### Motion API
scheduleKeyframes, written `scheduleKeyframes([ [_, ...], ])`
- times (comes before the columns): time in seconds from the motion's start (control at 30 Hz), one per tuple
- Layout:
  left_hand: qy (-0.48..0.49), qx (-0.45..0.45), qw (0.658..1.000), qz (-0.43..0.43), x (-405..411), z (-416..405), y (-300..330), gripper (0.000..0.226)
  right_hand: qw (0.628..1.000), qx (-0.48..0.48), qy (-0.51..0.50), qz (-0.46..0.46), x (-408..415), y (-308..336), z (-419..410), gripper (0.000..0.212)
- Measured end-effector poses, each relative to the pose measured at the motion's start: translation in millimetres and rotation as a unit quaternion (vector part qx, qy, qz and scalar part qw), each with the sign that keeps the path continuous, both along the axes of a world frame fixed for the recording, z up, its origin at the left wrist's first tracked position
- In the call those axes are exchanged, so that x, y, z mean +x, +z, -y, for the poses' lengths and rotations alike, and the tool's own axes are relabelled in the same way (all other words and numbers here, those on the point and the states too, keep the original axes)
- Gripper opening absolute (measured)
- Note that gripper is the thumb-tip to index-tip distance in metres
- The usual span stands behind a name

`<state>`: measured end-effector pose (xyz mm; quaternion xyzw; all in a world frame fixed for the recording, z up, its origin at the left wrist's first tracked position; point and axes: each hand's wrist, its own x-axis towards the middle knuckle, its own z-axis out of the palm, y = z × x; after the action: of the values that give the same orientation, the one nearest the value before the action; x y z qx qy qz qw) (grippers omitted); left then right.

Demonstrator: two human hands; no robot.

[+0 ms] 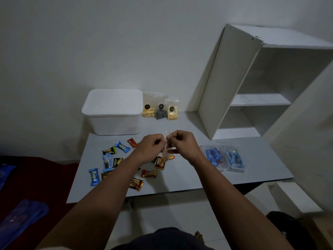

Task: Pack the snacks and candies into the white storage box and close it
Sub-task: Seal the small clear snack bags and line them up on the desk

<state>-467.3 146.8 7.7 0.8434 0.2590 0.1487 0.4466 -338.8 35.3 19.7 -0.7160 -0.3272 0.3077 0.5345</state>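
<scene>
A white storage box [112, 112] with its lid on stands at the table's far left. Both hands are raised above the table's middle and pinch a small clear plastic bag [165, 150] between them: my left hand [150, 147] on its left side, my right hand [182, 144] on its right. Several wrapped snacks and candies [119, 162] lie scattered on the table under and left of my hands. Three clear bags of cookies [160, 110] stand right of the box. Two clear tubs of blue-wrapped candies [223, 156] sit to the right.
The grey table [189, 177] stands against a white wall. A white shelf unit [252, 87] rises at the back right. A dark red cloth and blue plastic bags [21, 219] lie on the floor at left. My foot [199, 236] shows below the table's front edge.
</scene>
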Motion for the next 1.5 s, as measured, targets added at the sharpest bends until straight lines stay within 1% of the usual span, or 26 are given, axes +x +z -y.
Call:
scheduleKeyframes([
  [0.1,0.011,0.02,1.0,-0.001,-4.1,1.3,-2.0,0.021,1.0,-0.013,0.009,-0.021,0.9,-0.3,0.6,0.012],
  [0.2,0.029,0.013,0.999,0.006,-6.0,2.4,-2.9,0.023,0.999,-0.02,0.025,-0.025,0.7,1.5,0.0,0.011],
  [0.33,0.021,-0.03,0.999,0.011,-8.7,0.6,-7.6,0.021,0.999,-0.032,0.04,-0.014,0.1,2.8,-0.6,0.009],
  [0.4,0.029,-0.06,0.997,0.031,-11.3,-0.7,-10.6,0.019,0.999,-0.035,0.038,-0.013,1.6,3.3,0.3,0.007],
  [0.43,0.05,-0.067,0.995,0.052,-12.7,-1.6,-11.7,0.023,0.999,-0.033,0.037,-0.02,3.4,4.7,1.4,0.007],
  [0.5,0.112,-0.066,0.987,0.09,-16.4,-6.4,-12.6,0.041,0.998,-0.032,0.048,-0.039,9.5,9.7,4.5,0.007],
  [0.53,0.133,-0.069,0.983,0.103,-17.9,-9.5,-11.1,0.05,0.996,-0.036,0.064,-0.046,12.9,13.5,6.4,0.008],
  [0.57,0.133,-0.08,0.982,0.103,-19.0,-13.0,-9.6,0.054,0.994,-0.041,0.083,-0.052,16.6,17.4,7.9,0.011],
  [0.6,0.114,-0.099,0.984,0.097,-19.7,-16.0,-7.7,0.05,0.992,-0.045,0.099,-0.058,20.2,20.7,8.6,0.014],
  [0.67,0.067,-0.14,0.985,0.073,-18.9,-17.2,-2.4,0.027,0.99,-0.042,0.109,-0.075,25.5,25.4,8.8,0.018],
  [0.7,0.057,-0.157,0.984,0.069,-17.5,-15.1,-0.4,0.019,0.99,-0.033,0.101,-0.089,26.8,26.6,8.8,0.018],
  [0.77,0.075,-0.201,0.972,0.098,-12.5,-9.8,0.7,0.021,0.991,-0.002,0.064,-0.121,28.1,26.4,11.1,0.013],
  [0.8,0.096,-0.229,0.961,0.12,-9.0,-7.7,-0.5,0.022,0.991,0.014,0.043,-0.124,27.5,24.8,13.4,0.015],
  [0.87,0.136,-0.274,0.94,0.15,-1.0,-4.8,-2.6,0.022,0.993,0.038,0.012,-0.107,25.0,18.1,18.5,0.025],
  [0.93,0.139,-0.303,0.93,0.157,6.0,-1.8,-4.8,0.021,0.994,0.066,-0.022,-0.087,23.2,9.0,22.8,0.023],
  [1.0,0.117,-0.32,0.928,0.148,14.4,1.8,-8.0,0.023,0.993,0.077,-0.05,-0.078,27.6,0.1,26.2,0.017],
  [1.07,0.102,-0.323,0.931,0.136,24.7,6.4,-11.5,0.029,0.993,0.068,-0.058,-0.077,36.9,-6.5,28.7,0.012],
  [1.2,0.117,-0.282,0.945,0.122,52.7,9.7,-23.1,0.034,0.99,0.046,-0.075,-0.11,54.9,-17.6,32.3,0.01],
  [1.33,0.152,-0.305,0.93,0.137,83.4,5.0,-36.4,0.031,0.989,0.004,-0.07,-0.13,70.8,-46.1,35.2,0.013],
  [1.4,0.152,-0.324,0.926,0.119,99.8,0.0,-48.2,0.029,0.984,-0.004,-0.088,-0.153,82.3,-63.5,31.5,0.012],
  [1.5,0.12,-0.295,0.946,0.059,127.8,-12.4,-74.4,0.017,0.973,0.002,-0.145,-0.18,112.2,-80.3,12.2,0.012],
])
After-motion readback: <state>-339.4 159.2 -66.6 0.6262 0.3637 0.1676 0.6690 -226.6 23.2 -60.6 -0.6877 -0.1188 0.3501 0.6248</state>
